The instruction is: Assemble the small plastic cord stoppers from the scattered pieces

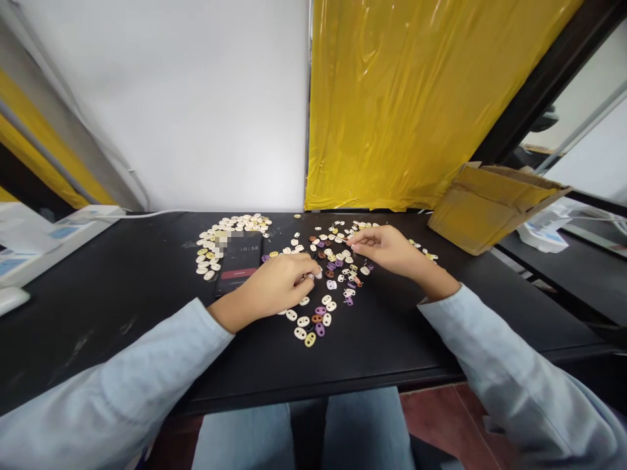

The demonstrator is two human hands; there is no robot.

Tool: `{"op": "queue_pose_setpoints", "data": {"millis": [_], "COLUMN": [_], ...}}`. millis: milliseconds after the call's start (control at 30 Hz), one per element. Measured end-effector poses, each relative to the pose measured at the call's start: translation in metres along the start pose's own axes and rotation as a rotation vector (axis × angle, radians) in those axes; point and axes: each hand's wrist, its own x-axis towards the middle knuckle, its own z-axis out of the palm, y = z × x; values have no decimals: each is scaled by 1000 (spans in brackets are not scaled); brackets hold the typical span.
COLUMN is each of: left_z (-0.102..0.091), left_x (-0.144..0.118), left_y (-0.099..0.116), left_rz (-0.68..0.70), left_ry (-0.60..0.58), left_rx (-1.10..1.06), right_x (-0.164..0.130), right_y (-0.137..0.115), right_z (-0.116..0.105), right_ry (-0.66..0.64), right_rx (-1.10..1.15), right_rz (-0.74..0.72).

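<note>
My left hand [277, 282] hovers low over the black table, its thumb and forefinger pinched on a white oval piece [318, 273]. To the right, my right hand [385, 247] is closed in a pinch over the far part of the scattered pieces. Something small and thin shows at its fingertips, too small to name. Between and below the hands lie many small oval two-hole plastic pieces [303, 321] in white, purple, brown and yellow. Tinier clip-like bits [349, 293] are strewn near the right hand.
A phone [239, 256] showing a timer lies beside my left wrist. Behind it is a heap of white oval pieces [209, 248]. A cardboard box [490, 205] stands at the right rear. White devices [44, 238] sit at the left. Yellow sheeting [416, 104] hangs behind the table [235, 372].
</note>
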Motion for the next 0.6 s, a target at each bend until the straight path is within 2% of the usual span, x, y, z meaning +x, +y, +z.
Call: {"op": "queue_pose_setpoints", "data": {"millis": [267,600], "left_z": [-7,-21], "left_x": [1,-3], "left_y": [1,-1], "left_rz": [-78,-176], "left_ry": [41,-51], "left_rx": [-44,-147], "right_x": [4,1], "right_y": [14,3], "right_z": [5,6], "right_ry": [1,-52], "right_rx": [-28,-57], "right_rz": [-27,49]}}
